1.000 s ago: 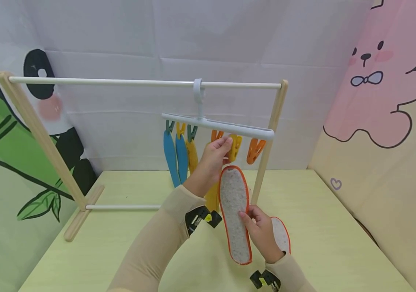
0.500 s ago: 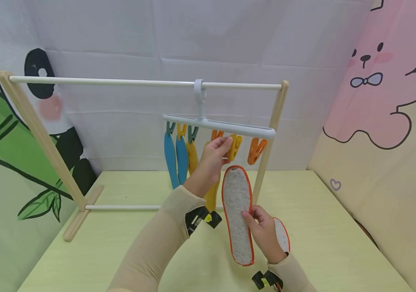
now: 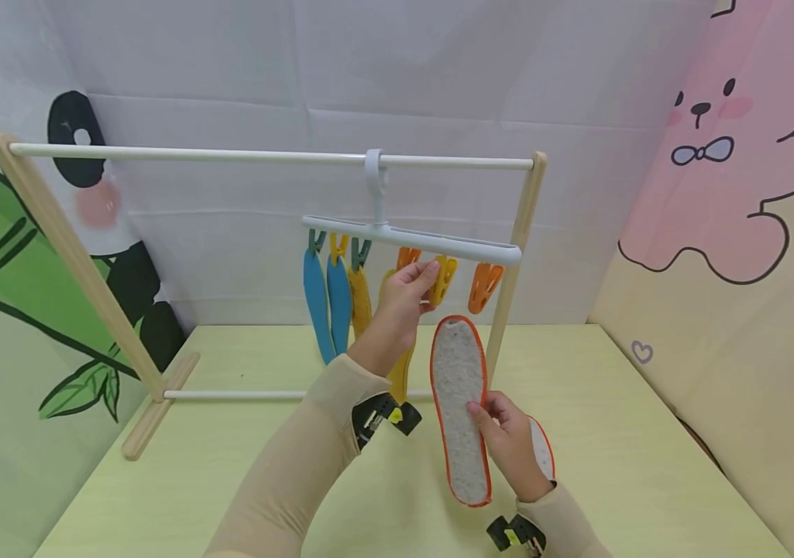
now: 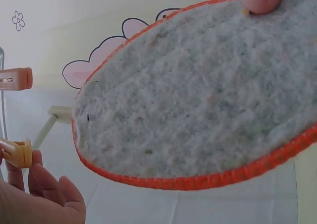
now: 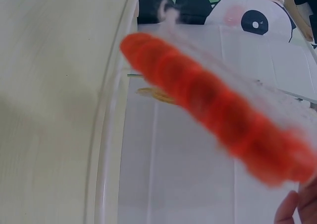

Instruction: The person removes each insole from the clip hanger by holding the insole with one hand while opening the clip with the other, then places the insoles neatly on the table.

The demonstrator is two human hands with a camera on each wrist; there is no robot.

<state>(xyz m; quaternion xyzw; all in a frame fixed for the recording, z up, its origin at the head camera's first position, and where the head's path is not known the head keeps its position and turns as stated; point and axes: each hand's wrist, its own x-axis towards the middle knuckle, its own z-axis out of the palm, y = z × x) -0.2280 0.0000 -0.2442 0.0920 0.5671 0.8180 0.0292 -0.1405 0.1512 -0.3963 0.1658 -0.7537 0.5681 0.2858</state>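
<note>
One insole (image 3: 457,387) in the right hand (image 3: 513,448); edge between thumb and fingers

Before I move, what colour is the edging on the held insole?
Orange-red; the edging runs round the grey insole and shows best in the left wrist view.

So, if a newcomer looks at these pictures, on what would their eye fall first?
Probably on the grey insole with its bright orange edge, held nearly upright by the right hand in the head view's lower middle. Above it, the left hand pinches a yellow clip under the pale hanger. After that, perhaps the large pink cartoon animal on the wall at the right.
</note>
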